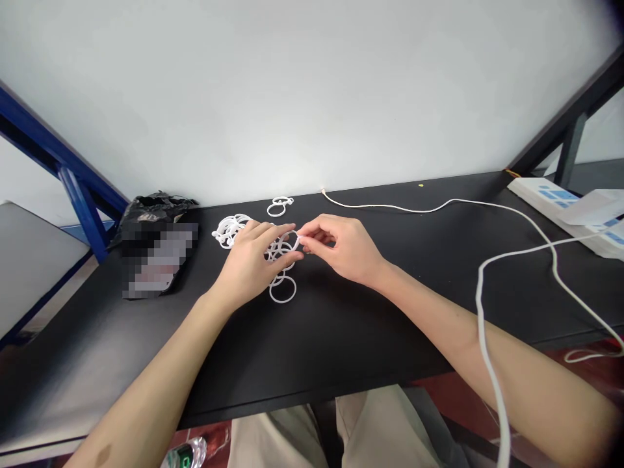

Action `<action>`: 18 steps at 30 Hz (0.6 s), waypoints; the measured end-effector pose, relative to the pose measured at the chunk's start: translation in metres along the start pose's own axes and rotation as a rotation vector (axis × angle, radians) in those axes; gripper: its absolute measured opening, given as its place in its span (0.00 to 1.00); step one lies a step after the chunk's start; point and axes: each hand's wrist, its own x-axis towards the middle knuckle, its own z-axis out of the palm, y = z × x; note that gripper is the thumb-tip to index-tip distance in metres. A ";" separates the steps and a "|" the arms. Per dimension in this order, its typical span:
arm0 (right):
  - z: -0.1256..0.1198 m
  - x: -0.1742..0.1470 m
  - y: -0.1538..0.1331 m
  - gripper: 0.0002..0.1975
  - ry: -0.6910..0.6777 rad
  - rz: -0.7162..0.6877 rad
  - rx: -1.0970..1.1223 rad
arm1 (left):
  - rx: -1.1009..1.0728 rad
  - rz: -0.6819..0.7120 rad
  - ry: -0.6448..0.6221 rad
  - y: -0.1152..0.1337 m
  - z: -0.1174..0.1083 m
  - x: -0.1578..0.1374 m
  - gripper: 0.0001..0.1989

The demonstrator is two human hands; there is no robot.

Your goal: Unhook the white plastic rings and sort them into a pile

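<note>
Thin white plastic rings, some with a small knob, lie in a loose chain and pile (229,229) on the black table. My left hand (251,257) is over the pile, with its thumb and forefinger around a white plastic ring (296,242) near their tips. On the right side of the same ring, the fingertips of my right hand (341,244) are pinched together. What exactly sits between those fingertips is too small to make out. A single ring (283,290) hangs out of the bunch toward me, below my left thumb.
Near the wall lie a couple of separate rings (279,207). A crumpled black plastic bag (156,211) and a blurred-out phone-like object (163,260) are at left. A white cable (453,201) runs across the right side toward a white-and-blue box (556,205). Blue frame bars (53,153) rise at left.
</note>
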 end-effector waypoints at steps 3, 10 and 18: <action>0.001 -0.001 0.001 0.05 0.001 0.009 0.006 | 0.002 -0.003 -0.006 -0.001 0.000 0.000 0.21; -0.003 0.001 0.000 0.06 -0.040 0.053 0.033 | -0.005 0.024 -0.026 -0.002 0.000 -0.002 0.19; 0.004 -0.001 0.008 0.11 -0.055 0.150 0.163 | -0.005 0.012 -0.042 -0.008 -0.001 -0.001 0.19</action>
